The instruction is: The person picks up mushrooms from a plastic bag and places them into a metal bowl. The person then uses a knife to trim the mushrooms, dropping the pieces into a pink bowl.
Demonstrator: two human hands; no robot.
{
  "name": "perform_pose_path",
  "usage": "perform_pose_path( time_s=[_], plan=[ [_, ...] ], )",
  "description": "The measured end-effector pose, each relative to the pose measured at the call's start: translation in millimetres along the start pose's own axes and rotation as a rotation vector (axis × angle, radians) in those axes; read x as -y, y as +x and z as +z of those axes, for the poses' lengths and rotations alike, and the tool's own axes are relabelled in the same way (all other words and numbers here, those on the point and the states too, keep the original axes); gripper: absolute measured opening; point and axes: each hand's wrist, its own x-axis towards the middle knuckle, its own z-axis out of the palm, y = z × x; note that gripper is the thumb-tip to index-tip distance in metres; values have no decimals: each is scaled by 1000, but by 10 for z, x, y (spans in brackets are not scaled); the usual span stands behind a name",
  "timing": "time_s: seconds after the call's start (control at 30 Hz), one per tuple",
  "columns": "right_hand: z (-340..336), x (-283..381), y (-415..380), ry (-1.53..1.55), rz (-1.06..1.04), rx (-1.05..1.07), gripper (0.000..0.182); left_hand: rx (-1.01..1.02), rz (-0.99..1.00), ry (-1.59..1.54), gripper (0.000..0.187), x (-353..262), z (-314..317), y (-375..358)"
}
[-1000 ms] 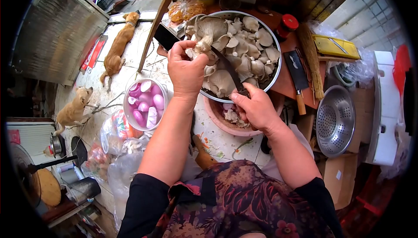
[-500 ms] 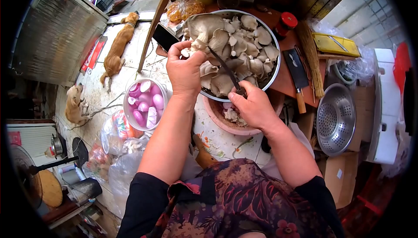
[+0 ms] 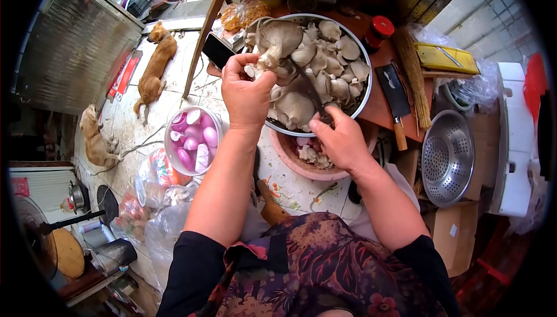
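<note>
Pinching an oyster mushroom cluster (image 3: 281, 37) by its base in the left hand (image 3: 246, 90), over the heaped metal basin (image 3: 369, 79); grasping a knife (image 3: 309, 89) in the right hand (image 3: 342, 143); best to slice with short, controlled strokes, angling the edge away from the left hand

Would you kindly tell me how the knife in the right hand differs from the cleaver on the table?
The knife has a narrow, curved blade; the cleaver has a broad, roughly rectangular one. The knife is gripped in the right hand; the cleaver lies on the table. Both blades look dark.
</note>
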Motion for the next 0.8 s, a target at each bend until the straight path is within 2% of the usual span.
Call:
perform_pose_path(
  time_s=[0.07, 0.1, 0.17, 0.2, 0.27, 0.33, 0.4, 0.5, 0.53, 0.6, 0.8],
  plan=[
    [-34, -21, 43, 179, 31, -53, 27, -18, 29, 69, 34, 15, -25, 31],
    [-55, 32, 44, 227, 97, -85, 25, -34, -63, -67, 35, -1, -25, 54],
    [-73, 79, 35, 254, 98, -86, 25, -81, -244, -344, 35, -59, -16, 60],
    [-78, 90, 40, 281, 97, -87, 24, -83, -243, -345, 35, -59, -27, 71],
    [-30, 26, 32, 280, 97, -51, 22, -115, -413, -621, 33, -56, -60, 90],
    [62, -22, 11, 231, -54, -10, 21, -107, -440, -640, 30, 12, -72, 98],
    [99, 30, -20, 238, -39, 5, 21, -63, -540, -777, 28, 64, -78, 98],
    [126, 63, -33, 259, -31, 33, 21, -10, -619, -817, 27, 72, -58, 77],
    [130, 65, -33, 256, -45, 39, 20, -11, -619, -817, 27, 59, -45, 64],
    [135, 62, -34, 254, -59, 44, 20, -4, -674, -909, 15, 11, -12, 35],
    [141, 40, -33, 120, -83, 4, 22, 53, -717, -936, 12, -86, -5, -31]
  ],
)
